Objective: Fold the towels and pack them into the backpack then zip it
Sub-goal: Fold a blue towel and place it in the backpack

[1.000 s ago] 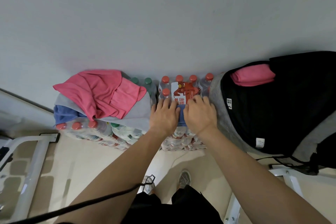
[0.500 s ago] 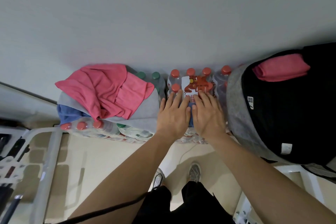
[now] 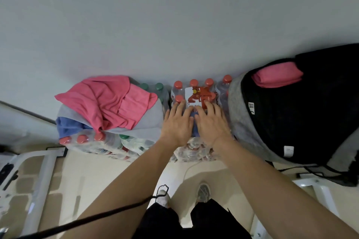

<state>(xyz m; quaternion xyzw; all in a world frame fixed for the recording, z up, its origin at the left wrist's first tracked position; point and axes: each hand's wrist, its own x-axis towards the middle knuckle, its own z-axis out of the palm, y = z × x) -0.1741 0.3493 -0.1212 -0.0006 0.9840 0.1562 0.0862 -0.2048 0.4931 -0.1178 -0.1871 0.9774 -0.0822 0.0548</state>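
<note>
Both hands are down flat on a small blue towel (image 3: 194, 131) that sits on top of a shrink-wrapped bottle pack (image 3: 202, 94) with red caps, set against the wall. Left hand (image 3: 177, 123) is palm down, its fingers (image 3: 180, 105) straight and a little spread, with the tips reaching the red cap nearest the person. Right hand (image 3: 211, 124) is just beside it, palm down too, fingers (image 3: 210, 106) straight and slightly spread over the pack's red-and-white label. Neither hand curls round or pinches anything, both just press. Only a thin strip of the small blue towel shows between the two hands; the rest is covered, so its fold cannot be told. Left of the hands is an unfolded heap on a second bottle pack (image 3: 136, 143): a pink towel (image 3: 108, 101) on top, a grey towel (image 3: 150, 122) under it, and a crumpled blue towel (image 3: 68, 126) sticking out at the left edge. Right of the hands the backpack (image 3: 239, 120), grey outside and black inside, lies open and touches the bottle pack. A folded pink towel (image 3: 277, 78) is inside it at the far end near the wall. The backpack is unzipped. The person's two shoes (image 3: 203, 193) are on the pale floor below, and a black cable (image 3: 108, 214) crosses the left forearm.
</note>
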